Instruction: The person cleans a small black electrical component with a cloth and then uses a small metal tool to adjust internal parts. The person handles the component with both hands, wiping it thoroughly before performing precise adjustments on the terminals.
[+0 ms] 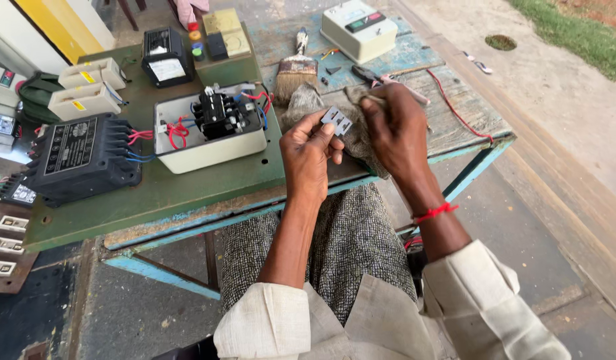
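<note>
The left hand (309, 155) pinches a small grey plate (336, 121); the right hand (396, 130) clutches a grey rag (306, 101), which hides the plate's far edge and some worktop (188, 190).

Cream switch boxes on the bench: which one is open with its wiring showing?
The cream box left of the left hand: lidless, black contactor and red and blue wires inside. The box by the brush stays closed.

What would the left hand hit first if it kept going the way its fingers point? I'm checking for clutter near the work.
The left hand points up and right, holding a small grey part. Straight on lies the grey cloth, then probably the paintbrush; depth is unclear.
</note>
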